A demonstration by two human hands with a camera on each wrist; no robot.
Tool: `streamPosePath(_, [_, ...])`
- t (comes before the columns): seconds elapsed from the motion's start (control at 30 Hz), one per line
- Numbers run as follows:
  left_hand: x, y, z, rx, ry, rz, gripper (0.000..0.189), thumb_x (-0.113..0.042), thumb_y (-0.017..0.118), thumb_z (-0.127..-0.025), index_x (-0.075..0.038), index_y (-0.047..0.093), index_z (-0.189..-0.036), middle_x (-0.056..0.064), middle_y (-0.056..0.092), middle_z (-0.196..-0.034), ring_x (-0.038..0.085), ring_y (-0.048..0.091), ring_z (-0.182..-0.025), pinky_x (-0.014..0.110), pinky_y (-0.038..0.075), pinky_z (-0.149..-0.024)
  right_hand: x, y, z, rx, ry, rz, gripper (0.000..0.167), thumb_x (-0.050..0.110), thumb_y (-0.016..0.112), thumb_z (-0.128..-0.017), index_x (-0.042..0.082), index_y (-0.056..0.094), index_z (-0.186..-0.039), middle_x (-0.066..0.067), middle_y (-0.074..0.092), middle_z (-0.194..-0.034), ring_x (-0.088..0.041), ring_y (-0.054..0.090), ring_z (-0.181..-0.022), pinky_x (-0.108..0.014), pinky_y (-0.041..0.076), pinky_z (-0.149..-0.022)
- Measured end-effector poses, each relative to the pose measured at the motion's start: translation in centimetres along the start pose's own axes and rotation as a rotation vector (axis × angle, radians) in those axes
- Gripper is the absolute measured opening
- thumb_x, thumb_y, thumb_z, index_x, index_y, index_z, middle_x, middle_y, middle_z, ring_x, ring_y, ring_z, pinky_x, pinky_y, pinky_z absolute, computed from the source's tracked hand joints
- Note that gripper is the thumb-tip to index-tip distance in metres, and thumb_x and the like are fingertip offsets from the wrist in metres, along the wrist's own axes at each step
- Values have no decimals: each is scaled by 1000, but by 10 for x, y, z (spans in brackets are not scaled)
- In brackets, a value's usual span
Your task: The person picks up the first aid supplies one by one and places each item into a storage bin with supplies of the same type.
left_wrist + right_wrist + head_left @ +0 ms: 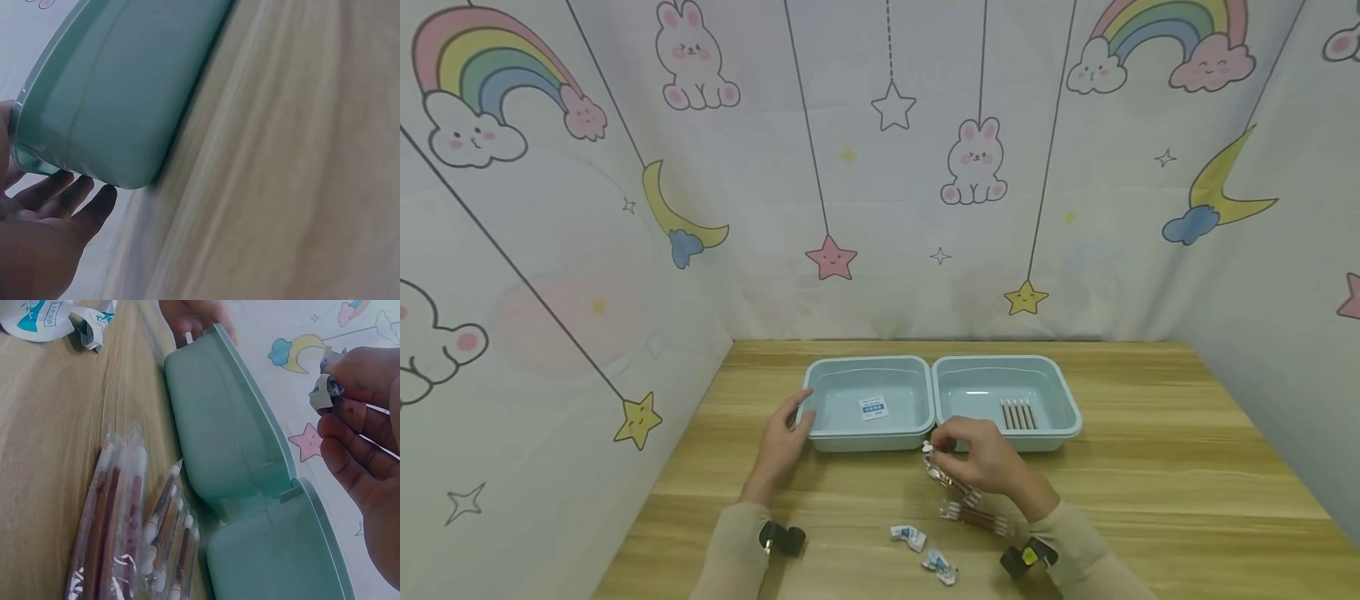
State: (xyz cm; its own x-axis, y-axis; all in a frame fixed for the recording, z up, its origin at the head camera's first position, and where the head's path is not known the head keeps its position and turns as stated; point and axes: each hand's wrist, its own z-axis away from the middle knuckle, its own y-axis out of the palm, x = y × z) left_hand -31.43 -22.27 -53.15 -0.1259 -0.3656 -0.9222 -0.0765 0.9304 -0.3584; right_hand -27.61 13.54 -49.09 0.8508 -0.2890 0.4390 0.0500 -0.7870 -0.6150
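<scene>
At the left end of the left pale-blue plastic tray (pixel 865 443), my left hand (pixel 784 440) rests with its fingers against the end wall and rim. In the left wrist view the fingers (pixel 97 209) lie fairly straight along that wall. My right hand (pixel 988 458) pinches a small crumpled white-and-blue wrapper (pixel 326 394) between thumb and fingers, in front of where the trays meet. Below that hand lie clear-wrapped packs of cotton swabs (pixel 977 517) with brown shafts and white tips. A flat white-and-blue packet (pixel 873 408) sits inside the left tray.
The right tray (pixel 1052 433) stands against the left one and holds a pack of brown swabs (pixel 1018 414). Two crumpled white-and-blue wrappers (pixel 908 537) lie near the front of the wooden table (pixel 1187 492). Printed cloth (pixel 880 308) walls the table at the back and sides.
</scene>
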Motion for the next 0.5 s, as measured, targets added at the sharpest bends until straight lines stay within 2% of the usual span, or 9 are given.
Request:
streamPosePath(0.3, [-1, 0, 0, -1, -9, 1, 48, -17, 56, -111, -5, 52, -156, 25, 40, -171, 43, 34, -163, 58, 29, -136, -1, -2, -4, -20, 7, 21, 19, -1, 81, -82, 12, 74, -93, 0, 75, -84, -9, 68, -76, -20, 62, -68])
streamPosePath(0.5, [-2, -1, 1, -2, 6, 3, 47, -17, 57, -110, -4, 53, -155, 26, 41, -170, 43, 35, -162, 56, 29, -136, 0, -3, -5, -11, 15, 19, 18, -1, 81, -83, 11, 74, -94, 0, 76, -84, -9, 68, -76, -22, 62, -68])
